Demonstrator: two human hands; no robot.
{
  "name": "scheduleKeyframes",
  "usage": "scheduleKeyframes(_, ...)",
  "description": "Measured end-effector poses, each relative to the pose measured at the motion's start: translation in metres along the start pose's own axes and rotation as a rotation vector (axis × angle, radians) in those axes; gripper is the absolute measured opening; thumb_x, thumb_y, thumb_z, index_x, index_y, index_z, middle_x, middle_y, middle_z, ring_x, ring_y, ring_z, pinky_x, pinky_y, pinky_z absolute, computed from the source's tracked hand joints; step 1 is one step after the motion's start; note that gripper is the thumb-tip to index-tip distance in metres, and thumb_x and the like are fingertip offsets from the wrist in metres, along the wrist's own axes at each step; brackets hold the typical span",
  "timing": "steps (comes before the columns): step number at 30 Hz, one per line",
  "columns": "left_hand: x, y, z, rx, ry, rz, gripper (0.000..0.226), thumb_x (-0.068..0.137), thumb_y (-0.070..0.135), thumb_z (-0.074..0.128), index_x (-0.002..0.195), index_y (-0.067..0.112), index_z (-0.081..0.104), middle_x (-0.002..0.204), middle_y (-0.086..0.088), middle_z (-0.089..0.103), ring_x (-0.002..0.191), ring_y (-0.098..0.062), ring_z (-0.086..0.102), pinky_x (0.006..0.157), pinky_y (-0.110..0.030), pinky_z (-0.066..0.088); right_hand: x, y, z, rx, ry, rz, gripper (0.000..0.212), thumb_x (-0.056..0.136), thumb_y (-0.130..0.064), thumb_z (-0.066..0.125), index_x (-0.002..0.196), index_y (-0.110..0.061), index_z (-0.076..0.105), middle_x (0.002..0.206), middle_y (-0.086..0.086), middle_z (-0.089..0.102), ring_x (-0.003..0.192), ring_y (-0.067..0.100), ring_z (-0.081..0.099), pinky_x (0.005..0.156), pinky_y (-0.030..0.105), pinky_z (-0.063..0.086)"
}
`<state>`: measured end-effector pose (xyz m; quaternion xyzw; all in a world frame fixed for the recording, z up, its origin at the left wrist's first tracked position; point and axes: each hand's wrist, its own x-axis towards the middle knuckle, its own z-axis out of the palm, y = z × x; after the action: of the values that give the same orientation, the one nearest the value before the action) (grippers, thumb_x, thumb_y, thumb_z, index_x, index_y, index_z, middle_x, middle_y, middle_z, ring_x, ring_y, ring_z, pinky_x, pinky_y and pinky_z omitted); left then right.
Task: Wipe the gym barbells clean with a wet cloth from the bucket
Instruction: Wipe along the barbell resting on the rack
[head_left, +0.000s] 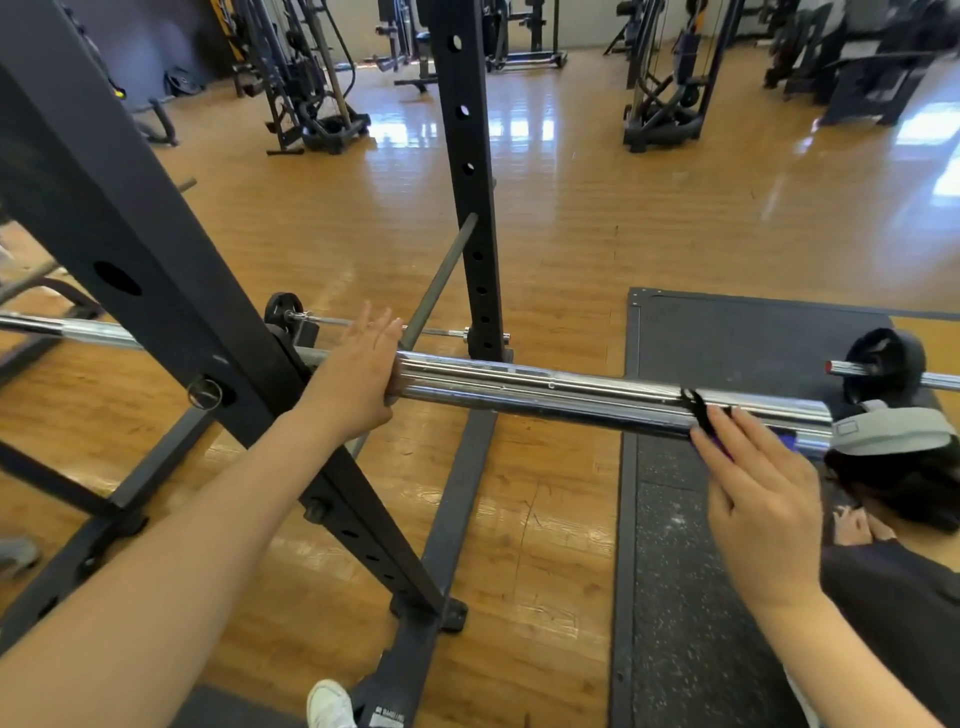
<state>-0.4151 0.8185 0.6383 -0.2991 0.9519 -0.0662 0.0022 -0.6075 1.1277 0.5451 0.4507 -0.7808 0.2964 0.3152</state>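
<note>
One chrome barbell (545, 387) on rack (156, 291). Left hand (358, 374) flat, fingers straight, against its sleeve; right hand (758, 493) presses purple cloth (727, 441), fingers straight.

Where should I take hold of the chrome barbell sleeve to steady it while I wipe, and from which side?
Grip the thick chrome barbell sleeve on its bare middle stretch, between the left hand and the right hand. Come from above and wrap the fingers over the top: it lies level at arm height, round and smooth, with nothing on top there and the black rack post behind it.
</note>
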Motion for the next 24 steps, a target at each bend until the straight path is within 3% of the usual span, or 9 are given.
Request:
scheduleKeyframes(4, 0.000, -0.001, 0.003, -0.010, 0.007, 0.000, 0.095, 0.079, 0.021, 0.072, 0.149, 0.005, 0.010, 0.158, -0.012, 0.008, 0.146, -0.027, -0.005, 0.116, -0.033, -0.001, -0.001, 0.000, -0.009, 0.029, 0.012, -0.017, 0.030, 0.089, -0.006, 0.044, 0.102, 0.000, 0.071, 0.120, 0.013, 0.061, 0.119, 0.029, 0.048, 0.093, 0.049, 0.038)
scheduleKeyframes(10, 0.000, -0.001, 0.004, -0.019, 0.019, 0.001, 0.095, 0.078, 0.019, 0.073, 0.149, 0.005, 0.012, 0.158, -0.012, 0.007, 0.146, -0.027, -0.006, 0.115, -0.032, -0.002, 0.019, 0.006, 0.001, 0.028, 0.048, -0.010, 0.029, 0.091, -0.007, 0.047, 0.113, -0.003, 0.064, 0.120, 0.013, 0.062, 0.118, 0.029, 0.051, 0.092, 0.048, 0.039)
scheduleKeyframes(13, 0.001, -0.002, 0.005, -0.022, 0.024, -0.004, 0.096, 0.078, 0.018, 0.073, 0.149, 0.005, 0.010, 0.158, -0.012, 0.006, 0.146, -0.027, -0.007, 0.116, -0.033, -0.002, -0.017, 0.010, 0.004, 0.037, -0.022, -0.064, 0.030, 0.088, -0.006, 0.045, 0.109, -0.004, 0.065, 0.118, 0.011, 0.062, 0.116, 0.029, 0.049, 0.092, 0.045, 0.038)
scheduleKeyframes(16, 0.001, -0.003, 0.006, -0.019, 0.006, 0.009, 0.097, 0.077, 0.018, 0.074, 0.150, 0.006, 0.010, 0.158, -0.012, 0.006, 0.146, -0.027, -0.006, 0.116, -0.033, -0.001, -0.028, 0.007, -0.002, 0.065, -0.068, 0.028, 0.033, 0.086, -0.008, 0.043, 0.101, -0.002, 0.071, 0.108, 0.015, 0.069, 0.114, 0.027, 0.050, 0.091, 0.045, 0.039)
scheduleKeyframes(20, 0.008, -0.004, -0.007, -0.033, -0.140, 0.019, 0.103, 0.076, 0.017, 0.076, 0.150, 0.008, 0.006, 0.159, -0.009, 0.000, 0.145, -0.026, -0.009, 0.116, -0.034, 0.003, 0.011, -0.014, -0.017, 0.132, 0.104, -0.030, 0.026, 0.099, -0.012, 0.042, 0.110, -0.005, 0.065, 0.116, 0.009, 0.062, 0.115, 0.028, 0.050, 0.102, 0.034, 0.034)
scheduleKeyframes(24, 0.018, -0.007, -0.016, -0.049, -0.274, 0.020, 0.111, 0.072, 0.018, 0.080, 0.152, 0.011, 0.002, 0.159, -0.005, -0.001, 0.145, -0.025, -0.010, 0.116, -0.036, 0.009, 0.024, -0.006, 0.003, 0.036, 0.090, -0.008, 0.028, 0.096, -0.009, 0.045, 0.111, -0.004, 0.068, 0.121, 0.013, 0.063, 0.119, 0.027, 0.049, 0.094, 0.040, 0.036)
